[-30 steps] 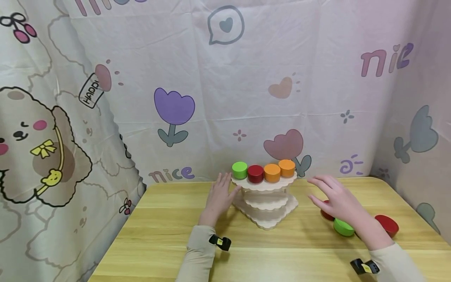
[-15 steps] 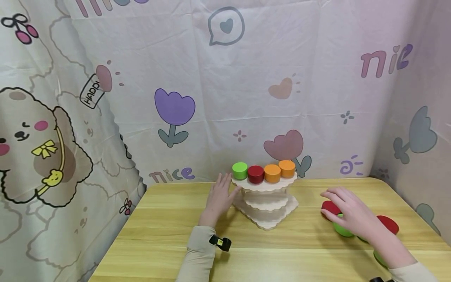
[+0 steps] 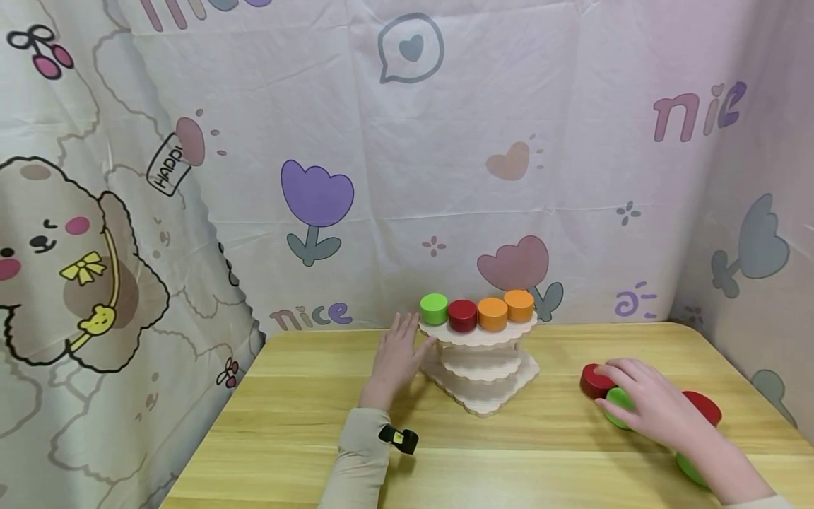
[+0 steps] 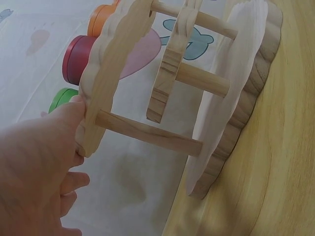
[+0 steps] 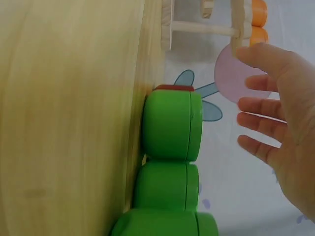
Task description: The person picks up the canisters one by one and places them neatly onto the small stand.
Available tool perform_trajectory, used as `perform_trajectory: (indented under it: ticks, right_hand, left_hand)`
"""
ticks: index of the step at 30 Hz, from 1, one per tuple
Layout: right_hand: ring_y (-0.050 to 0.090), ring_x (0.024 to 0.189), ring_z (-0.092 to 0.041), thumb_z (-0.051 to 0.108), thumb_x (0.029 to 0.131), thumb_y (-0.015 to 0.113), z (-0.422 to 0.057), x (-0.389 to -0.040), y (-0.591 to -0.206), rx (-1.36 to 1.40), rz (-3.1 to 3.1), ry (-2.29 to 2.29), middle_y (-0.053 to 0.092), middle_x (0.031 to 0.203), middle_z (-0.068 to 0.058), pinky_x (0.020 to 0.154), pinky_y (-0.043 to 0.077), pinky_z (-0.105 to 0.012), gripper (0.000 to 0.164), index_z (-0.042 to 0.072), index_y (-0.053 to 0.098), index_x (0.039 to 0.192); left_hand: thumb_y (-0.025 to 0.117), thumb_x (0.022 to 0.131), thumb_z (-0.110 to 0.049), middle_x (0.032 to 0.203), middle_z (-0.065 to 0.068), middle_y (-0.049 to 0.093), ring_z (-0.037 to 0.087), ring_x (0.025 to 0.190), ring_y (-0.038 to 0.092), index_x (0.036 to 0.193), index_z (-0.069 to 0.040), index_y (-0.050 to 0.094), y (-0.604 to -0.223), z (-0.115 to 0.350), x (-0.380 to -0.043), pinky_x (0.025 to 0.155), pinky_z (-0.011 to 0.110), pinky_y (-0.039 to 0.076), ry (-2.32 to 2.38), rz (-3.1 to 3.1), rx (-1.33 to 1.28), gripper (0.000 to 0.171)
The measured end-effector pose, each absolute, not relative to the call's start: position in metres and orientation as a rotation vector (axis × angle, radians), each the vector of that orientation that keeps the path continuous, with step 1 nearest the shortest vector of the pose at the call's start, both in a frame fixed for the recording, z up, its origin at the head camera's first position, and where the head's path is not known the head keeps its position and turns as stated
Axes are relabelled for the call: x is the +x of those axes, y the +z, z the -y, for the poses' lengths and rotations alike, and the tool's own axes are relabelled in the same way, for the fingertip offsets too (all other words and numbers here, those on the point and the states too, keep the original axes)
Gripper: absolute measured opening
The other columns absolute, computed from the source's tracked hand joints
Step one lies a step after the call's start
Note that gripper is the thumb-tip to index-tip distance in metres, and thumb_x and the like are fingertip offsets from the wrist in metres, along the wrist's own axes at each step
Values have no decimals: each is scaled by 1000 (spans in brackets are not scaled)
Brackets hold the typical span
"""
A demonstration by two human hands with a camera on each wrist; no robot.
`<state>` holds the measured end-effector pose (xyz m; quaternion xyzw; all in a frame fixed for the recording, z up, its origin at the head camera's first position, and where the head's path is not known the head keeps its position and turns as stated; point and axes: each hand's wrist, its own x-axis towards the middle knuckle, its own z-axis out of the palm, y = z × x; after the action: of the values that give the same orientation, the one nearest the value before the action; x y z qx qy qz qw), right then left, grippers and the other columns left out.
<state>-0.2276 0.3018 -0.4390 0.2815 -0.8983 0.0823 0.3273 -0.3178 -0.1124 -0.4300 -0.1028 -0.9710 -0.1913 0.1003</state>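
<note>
A three-tier pale wooden stand (image 3: 483,403) with scalloped edges stands mid-table. On its top tier sit small round lidded tubs: a green tub (image 3: 434,309), a dark red tub (image 3: 462,315) and two orange tubs (image 3: 492,314). My left hand (image 3: 393,360) rests against the top tier's left end, fingers extended, thumb at the board's edge beside the green tub. To the right, my right hand (image 3: 651,403) hovers over another green tub (image 3: 617,408), its fingers spread and nothing between them. That hand partly hides the tub group; several green tubs (image 5: 172,125) line up below it in the right wrist view.
Beyond the right hand's fingertips lies a red tub (image 3: 596,382). A larger-looking red tub (image 3: 702,408) sits behind the right wrist, and another green tub (image 3: 689,468) shows below the forearm. A printed curtain (image 3: 381,268) hangs behind the wooden table (image 3: 286,438).
My right hand has moved right and down from beside the stand to over the loose tubs. The left hand, the stand and the tubs have kept their places.
</note>
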Motion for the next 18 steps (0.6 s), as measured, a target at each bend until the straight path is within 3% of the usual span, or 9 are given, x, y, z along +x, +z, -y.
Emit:
perform_trajectory:
  ticks: [10,18]
  right_hand:
    - [60,92,-21,32,68,86,-317,-228,-447,655,2587,195,63,99,2,79,53,-49,42,17,67,102]
    - [61,95,-27,40,71,83,-323,-230,-449,587,2777,209,65,104,-6,82,53,-53,44,15,67,104]
  left_hand:
    - [27,97,-67,163,8,22,28,154,7,157,-17,21,-428,112,-315,122,58,13,-539,2883,-291,78]
    - [27,97,-67,163,6,21,29,153,9,157,-17,21,-428,111,-316,122,58,14,-534,2875,-290,78]
